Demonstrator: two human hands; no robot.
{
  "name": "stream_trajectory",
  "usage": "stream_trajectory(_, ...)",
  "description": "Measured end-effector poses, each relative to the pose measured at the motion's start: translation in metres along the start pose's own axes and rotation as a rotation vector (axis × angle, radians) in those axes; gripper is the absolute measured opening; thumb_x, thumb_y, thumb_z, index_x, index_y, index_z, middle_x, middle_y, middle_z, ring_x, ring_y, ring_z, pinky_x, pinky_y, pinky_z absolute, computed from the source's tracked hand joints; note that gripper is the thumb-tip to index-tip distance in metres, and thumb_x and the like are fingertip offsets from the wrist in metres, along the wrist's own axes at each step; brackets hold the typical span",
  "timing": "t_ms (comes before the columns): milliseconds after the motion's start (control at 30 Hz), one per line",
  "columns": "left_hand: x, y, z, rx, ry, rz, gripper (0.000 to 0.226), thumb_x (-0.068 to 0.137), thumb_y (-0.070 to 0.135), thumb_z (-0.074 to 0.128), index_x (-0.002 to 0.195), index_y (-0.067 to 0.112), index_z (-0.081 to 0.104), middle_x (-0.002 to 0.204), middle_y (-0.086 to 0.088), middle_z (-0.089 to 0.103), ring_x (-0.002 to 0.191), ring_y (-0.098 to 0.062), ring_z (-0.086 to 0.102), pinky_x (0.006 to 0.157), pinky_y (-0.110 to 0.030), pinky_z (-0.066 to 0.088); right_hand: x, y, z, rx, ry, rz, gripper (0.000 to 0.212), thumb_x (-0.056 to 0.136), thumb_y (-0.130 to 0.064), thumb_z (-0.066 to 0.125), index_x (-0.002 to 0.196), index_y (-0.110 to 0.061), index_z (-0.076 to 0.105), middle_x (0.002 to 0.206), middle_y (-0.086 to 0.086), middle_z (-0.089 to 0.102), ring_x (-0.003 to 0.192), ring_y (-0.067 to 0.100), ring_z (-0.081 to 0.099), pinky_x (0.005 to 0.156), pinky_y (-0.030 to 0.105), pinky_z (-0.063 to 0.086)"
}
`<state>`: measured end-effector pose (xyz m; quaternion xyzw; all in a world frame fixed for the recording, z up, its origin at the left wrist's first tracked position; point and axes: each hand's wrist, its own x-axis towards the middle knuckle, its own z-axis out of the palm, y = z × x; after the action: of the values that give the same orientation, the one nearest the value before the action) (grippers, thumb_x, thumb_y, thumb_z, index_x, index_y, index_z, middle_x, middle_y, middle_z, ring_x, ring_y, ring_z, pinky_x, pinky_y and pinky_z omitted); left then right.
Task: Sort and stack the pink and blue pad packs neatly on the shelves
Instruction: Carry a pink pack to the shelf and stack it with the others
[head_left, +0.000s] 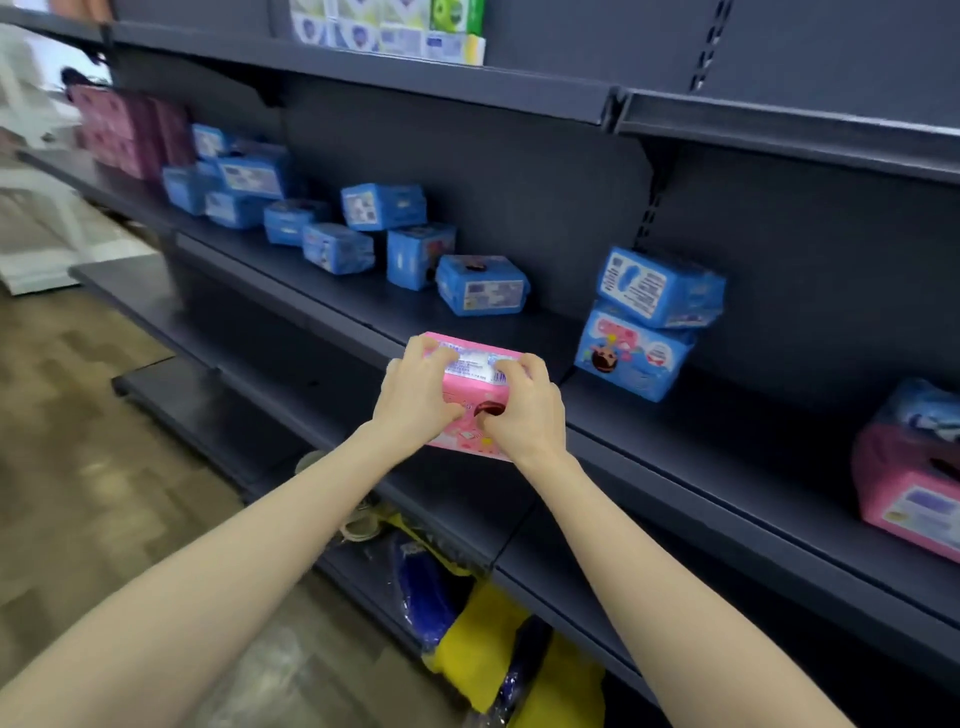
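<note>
Progress: early to middle, by my judgement.

Grip: the left hand (415, 402) and right hand (524, 410) hold one pink plastic-wrapped pad pack (475, 387) between them. Fingers are curled over its top and thumbs lie on its front face. The pack is at the front lip of the dark grey metal middle shelf (727, 431). I cannot tell whether it rests there or is held just off it.

Looks done:
- a block of dark pink packs (130, 130) stacked at the far left end of the shelf
- a two-high stack of light blue wrapped packs (660, 286) right of centre, the top one skewed

Left to do:
- the loose blue packs (383, 205) lying at odd angles along the shelf need squaring up
- at the right edge a blue pack (924, 410) sits on top of a pink pack (909, 488), so the colours are mixed there

Counts:
- Blue: five loose in the middle run, two in the stack, one at the right edge, and about five in the far-left cluster (234, 192), which is blurred. Roughly thirteen in all.
- Pink: one in hand and one at the right edge. The far-left block is too blurred to count.
</note>
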<state>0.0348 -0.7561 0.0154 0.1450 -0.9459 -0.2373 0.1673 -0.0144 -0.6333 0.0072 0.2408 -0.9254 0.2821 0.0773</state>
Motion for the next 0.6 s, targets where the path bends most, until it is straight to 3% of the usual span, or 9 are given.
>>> stream_trajectory(600,-0.037,-0.158,-0.073,0.099,0.06,-0.335,0.065,0.075,0.022,0.074,0.133,0.015,0.047,0.137,-0.006,0.036,0.113,-0.032,0.048,0.096,-0.035,0.04,0.017,-0.137,0.119,0.037,-0.288,-0.258,0.055,0.082,-0.016,0.061,0.134,-0.016,0.044,0.138,0.0,0.036,0.106,0.03,0.046,0.074,0.027,0.036)
